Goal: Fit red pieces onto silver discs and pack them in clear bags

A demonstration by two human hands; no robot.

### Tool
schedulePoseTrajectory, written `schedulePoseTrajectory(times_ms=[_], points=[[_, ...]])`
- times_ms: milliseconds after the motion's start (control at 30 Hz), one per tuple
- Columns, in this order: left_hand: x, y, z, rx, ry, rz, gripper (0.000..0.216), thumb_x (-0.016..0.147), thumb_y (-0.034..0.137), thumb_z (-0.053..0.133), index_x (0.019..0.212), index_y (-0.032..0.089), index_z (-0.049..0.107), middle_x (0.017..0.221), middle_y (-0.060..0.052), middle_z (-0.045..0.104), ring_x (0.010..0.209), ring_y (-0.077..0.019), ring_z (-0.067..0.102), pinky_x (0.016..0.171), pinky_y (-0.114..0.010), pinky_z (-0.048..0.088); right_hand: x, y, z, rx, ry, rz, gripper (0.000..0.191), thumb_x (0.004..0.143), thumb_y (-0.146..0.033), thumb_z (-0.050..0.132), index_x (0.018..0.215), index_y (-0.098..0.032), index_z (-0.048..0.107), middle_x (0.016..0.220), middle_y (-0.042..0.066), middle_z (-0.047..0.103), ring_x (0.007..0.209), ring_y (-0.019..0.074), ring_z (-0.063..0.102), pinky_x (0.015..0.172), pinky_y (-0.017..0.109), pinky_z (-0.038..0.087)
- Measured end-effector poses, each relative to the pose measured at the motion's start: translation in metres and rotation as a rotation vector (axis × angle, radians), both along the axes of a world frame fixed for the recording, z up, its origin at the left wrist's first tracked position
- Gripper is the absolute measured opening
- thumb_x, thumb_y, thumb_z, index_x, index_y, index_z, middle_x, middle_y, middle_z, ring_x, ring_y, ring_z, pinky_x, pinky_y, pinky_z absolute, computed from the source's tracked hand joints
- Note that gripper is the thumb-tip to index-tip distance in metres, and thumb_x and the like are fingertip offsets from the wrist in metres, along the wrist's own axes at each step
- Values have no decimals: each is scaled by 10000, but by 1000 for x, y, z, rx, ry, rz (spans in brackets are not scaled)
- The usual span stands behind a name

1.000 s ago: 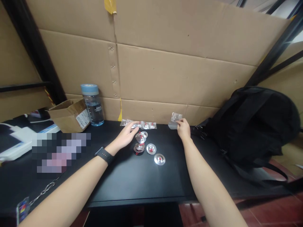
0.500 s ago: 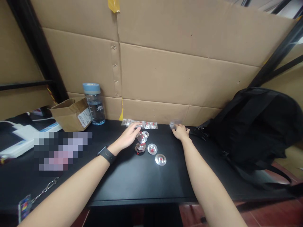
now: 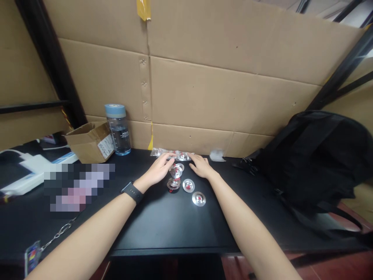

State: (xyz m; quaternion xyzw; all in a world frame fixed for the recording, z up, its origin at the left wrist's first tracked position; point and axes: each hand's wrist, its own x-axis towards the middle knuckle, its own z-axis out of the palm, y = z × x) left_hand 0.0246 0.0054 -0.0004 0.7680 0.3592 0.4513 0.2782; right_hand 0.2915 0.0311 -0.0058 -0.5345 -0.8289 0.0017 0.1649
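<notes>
My left arm points up toward 2 o'clock, and my right arm points toward 11 o'clock. My left hand is palm down, with fingers a bit bent. My right hand is palm down too, fingers loose and spread, thumb poking toward 10 o'clock. My two hands are near each other but apart.

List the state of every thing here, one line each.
Wrapped finger cymbals, in clear plastic, in a row
Loose finger cymbals, unwrapped, some overlapping, two apart
Clear plastic wrapper, crumpled, unheld
Left hand, open, at the wrapped row
Right hand, open, near the row's right end
Water bottle, upright, lid on, partly filled
Cardboard box, top open
Black backpack, zipped or not unclear
White power adapter, apparently plugged into power strip
Wristwatch, strapped on
</notes>
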Motion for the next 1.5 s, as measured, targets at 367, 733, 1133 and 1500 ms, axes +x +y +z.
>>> schedulePoseTrajectory(times_ms=[367,733,1133,1500], points=[[0,-5,6,-12,79,4,365,1013,446,462,1231,217,645,1307,-99,637,1101,-250,656,975,-393,511,19,1,4,41,171,-133,282,858,-235,644,1119,-177,732,1108,127,704,1044,259,633,942,360,438],[3,-11,11,-54,70,45,397,980,510,535,1226,216,638,1225,-84,703,1051,-256,686,897,-364,526,-20,-20,23,-11,933,82,237,828,-377,695,923,-161,719,866,74,761,821,220,722,752,304,551],[-3,-19,19,21,275,-8,211,775,392,798,902,229,757,971,-9,774,938,-236,699,885,-329,499,-44,-45,30,-51,922,163,310,896,-465,666,970,-208,825,1005,65,808,941,278,744,833,358,552],[-3,-15,18,97,241,5,236,917,418,659,916,230,802,994,-40,788,959,-242,694,872,-329,494,-47,-46,31,-76,901,269,290,921,-469,666,976,-236,830,1084,64,794,1055,271,726,951,382,520]])
